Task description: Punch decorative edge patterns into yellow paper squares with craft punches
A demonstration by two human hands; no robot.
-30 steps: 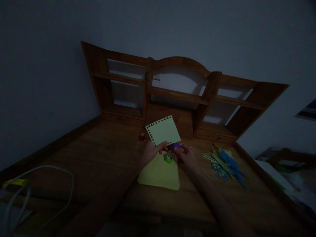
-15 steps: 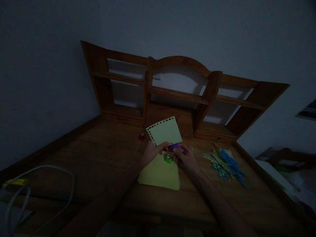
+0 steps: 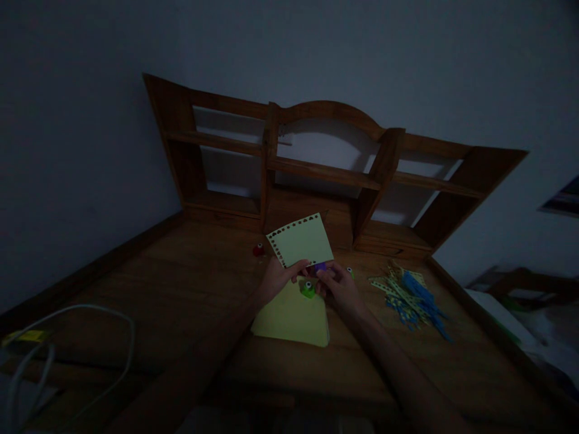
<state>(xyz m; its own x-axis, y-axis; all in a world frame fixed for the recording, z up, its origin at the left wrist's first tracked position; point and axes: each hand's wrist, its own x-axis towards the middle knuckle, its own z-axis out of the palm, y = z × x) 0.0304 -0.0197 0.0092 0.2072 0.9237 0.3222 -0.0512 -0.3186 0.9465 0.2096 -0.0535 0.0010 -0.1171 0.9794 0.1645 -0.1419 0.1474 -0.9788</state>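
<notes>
My left hand [image 3: 281,277] pinches the lower edge of a pale yellow paper sheet [image 3: 302,241], tilted up above the desk. Small shapes are punched along the sheet's top and left edges, and a few show at its bottom edge. A purple craft punch [image 3: 319,267] sits at that bottom edge, with the fingers of my right hand [image 3: 340,284] closed round it. Beneath my hands a green craft punch [image 3: 308,289] rests on a stack of yellow paper [image 3: 292,319]. Part of the purple punch is hidden by my fingers.
A red punch [image 3: 258,249] stands left of the sheet; another green one [image 3: 350,272] is behind my right hand. Yellow and blue paper strips [image 3: 414,298] lie heaped on the right. A wooden shelf unit [image 3: 316,172] backs the desk, and a white cable [image 3: 99,308] loops at the left.
The view has shifted very slightly. Both hands, the sheet and the purple punch keep nearly the same positions.
</notes>
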